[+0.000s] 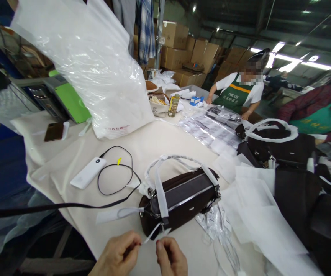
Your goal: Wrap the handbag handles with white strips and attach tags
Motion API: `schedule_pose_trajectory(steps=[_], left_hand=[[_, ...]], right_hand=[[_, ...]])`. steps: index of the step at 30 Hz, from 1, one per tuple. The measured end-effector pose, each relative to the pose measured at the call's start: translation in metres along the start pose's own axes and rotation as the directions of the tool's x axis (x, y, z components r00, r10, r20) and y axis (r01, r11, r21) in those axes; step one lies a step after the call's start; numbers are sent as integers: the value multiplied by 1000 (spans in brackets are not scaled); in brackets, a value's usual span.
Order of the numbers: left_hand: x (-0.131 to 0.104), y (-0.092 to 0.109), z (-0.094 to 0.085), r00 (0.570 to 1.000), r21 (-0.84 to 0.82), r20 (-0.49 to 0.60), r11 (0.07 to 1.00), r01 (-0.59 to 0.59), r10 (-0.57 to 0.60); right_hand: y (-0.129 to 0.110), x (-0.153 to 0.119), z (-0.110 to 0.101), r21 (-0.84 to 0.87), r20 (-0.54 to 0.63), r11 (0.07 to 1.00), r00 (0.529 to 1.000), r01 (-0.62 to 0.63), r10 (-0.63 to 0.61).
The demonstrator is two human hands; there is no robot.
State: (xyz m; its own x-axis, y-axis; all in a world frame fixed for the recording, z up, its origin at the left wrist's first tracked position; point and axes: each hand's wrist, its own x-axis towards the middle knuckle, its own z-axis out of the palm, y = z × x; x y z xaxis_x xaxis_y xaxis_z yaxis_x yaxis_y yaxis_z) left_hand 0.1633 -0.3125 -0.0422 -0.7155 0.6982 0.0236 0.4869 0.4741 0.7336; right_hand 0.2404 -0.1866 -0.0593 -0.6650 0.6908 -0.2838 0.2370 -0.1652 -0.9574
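Observation:
A dark brown handbag (191, 209) with silver zips lies on the cloth-covered table in front of me, its handles (160, 188) wrapped in white paper. My left hand (119, 253) is closed in a pinch on a thin white strip (151, 234) that runs to the bag's near left end. Beside it, my right hand (171, 257) is also pinched, just below a loose white end by the handle's base; whatever lies between its fingertips is too small to make out. A white paper-covered tag (116, 215) sticks out from the bag's left side.
A white power bank (88, 173) with a black cable (96, 206) lies to the left. Behind it stands a large plastic sack (105, 84). White paper sheets (257, 207) and more dark bags (283, 153) cover the right side. A co-worker (237, 92) in a green apron stands across the table.

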Motion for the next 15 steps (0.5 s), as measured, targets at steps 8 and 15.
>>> schedule_pose_trajectory(steps=[8,15], left_hand=[[-9,8,5,977,247,48,945,-213,207],[-6,6,11,990,-80,128,994,70,-59]], right_hand=[[4,10,8,325,238,875,927,-358,290],[4,9,7,343,241,849,911,-402,334]])
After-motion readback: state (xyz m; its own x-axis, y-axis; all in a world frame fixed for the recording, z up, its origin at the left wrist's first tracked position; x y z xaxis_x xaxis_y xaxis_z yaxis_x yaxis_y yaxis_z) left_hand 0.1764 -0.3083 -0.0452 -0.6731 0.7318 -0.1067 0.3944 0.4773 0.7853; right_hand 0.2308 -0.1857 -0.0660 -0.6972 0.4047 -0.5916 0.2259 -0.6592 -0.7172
